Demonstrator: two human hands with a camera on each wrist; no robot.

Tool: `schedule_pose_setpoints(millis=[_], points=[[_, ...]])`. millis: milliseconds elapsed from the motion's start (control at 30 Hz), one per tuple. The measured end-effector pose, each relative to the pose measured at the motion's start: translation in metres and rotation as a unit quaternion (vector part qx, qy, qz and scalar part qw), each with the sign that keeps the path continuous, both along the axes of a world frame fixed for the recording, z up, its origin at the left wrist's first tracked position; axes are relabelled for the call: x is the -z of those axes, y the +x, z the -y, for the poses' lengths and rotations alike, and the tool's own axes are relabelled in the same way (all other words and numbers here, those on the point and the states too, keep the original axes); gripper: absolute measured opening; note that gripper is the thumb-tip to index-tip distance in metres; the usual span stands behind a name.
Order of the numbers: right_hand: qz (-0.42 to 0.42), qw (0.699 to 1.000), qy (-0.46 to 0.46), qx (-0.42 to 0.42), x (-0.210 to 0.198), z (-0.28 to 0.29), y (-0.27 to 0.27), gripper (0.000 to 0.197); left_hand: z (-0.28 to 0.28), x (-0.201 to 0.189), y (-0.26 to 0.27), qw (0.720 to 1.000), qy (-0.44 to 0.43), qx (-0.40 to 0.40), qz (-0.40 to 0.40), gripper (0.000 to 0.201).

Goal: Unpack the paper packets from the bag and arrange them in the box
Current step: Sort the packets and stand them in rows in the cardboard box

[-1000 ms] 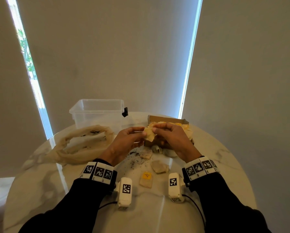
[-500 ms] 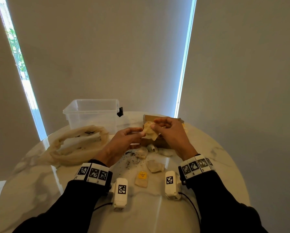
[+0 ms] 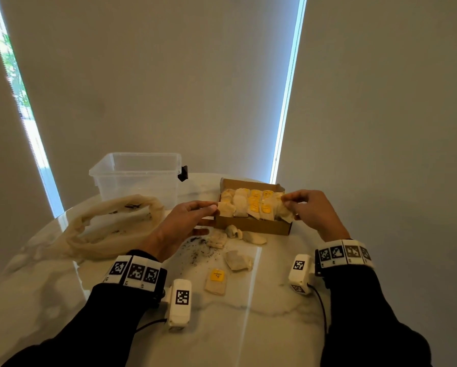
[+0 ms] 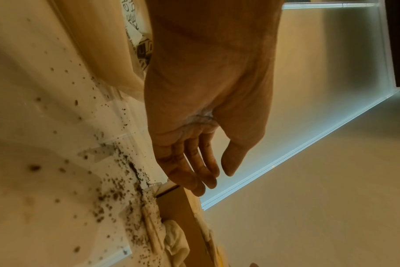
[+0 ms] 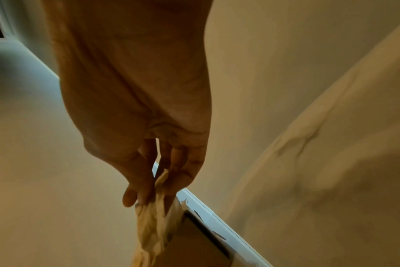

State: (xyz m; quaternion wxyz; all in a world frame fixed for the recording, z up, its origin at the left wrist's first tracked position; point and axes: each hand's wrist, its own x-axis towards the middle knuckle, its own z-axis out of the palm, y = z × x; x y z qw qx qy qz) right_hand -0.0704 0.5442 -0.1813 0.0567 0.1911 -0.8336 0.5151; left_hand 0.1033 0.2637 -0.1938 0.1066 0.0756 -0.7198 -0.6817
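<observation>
On the marble table [image 3: 63,300], far left: mesh bag [image 3: 110,229] slumped, clear tub [image 3: 137,176] behind it. Left hand [image 3: 181,226] relaxed, fingers straight at the cardboard box [image 3: 253,226] left end, holding nothing. Box holds a row of packets [image 3: 251,205]; loose packets [image 3: 238,260] lie in front. Right hand [image 3: 312,210] pinches a crumpled packet [image 5: 152,224] at the box's right end, probably just inside.

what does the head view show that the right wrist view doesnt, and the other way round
Only the head view shows the left hand, the clear plastic tub, the crumpled mesh bag and the loose packets on the round marble table. Only the right wrist view shows the thumb and fingers pinching from below. Both show the right hand holding a crumpled paper packet at the brown cardboard box.
</observation>
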Motion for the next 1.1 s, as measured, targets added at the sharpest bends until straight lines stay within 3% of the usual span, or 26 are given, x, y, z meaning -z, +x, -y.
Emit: schedule_pose_setpoints(millis=[367, 533, 633, 733, 867, 1000, 1100], points=[[-0.024, 0.995, 0.092, -0.037, -0.003, 0.006, -0.007, 0.018, 0.001, -0.005, 0.003, 1.000, -0.022, -0.005, 0.013, 0.025], [-0.079, 0.995, 0.061, 0.020, -0.007, 0.003, -0.006, 0.019, 0.000, -0.007, 0.005, 0.998, -0.057, 0.004, 0.022, 0.026], [-0.119, 0.991, 0.015, 0.064, -0.014, -0.005, -0.003, 0.008, 0.001, -0.012, 0.008, 0.996, -0.087, 0.009, 0.034, 0.026], [-0.063, 0.997, 0.034, 0.030, -0.013, -0.002, 0.000, 0.013, -0.002, -0.019, 0.012, 0.988, -0.137, 0.026, 0.068, 0.026], [-0.019, 0.993, 0.116, -0.001, -0.006, 0.004, -0.004, 0.017, -0.009, -0.029, 0.015, 0.948, -0.263, 0.106, 0.144, 0.029], [-0.049, 0.998, 0.044, -0.002, -0.015, 0.012, 0.007, 0.013, -0.025, -0.038, 0.013, 0.870, -0.388, 0.207, 0.224, 0.047], [-0.022, 0.991, 0.083, -0.100, -0.018, 0.033, 0.022, 0.014, -0.040, -0.037, 0.010, 0.822, -0.460, 0.237, 0.239, 0.063]])
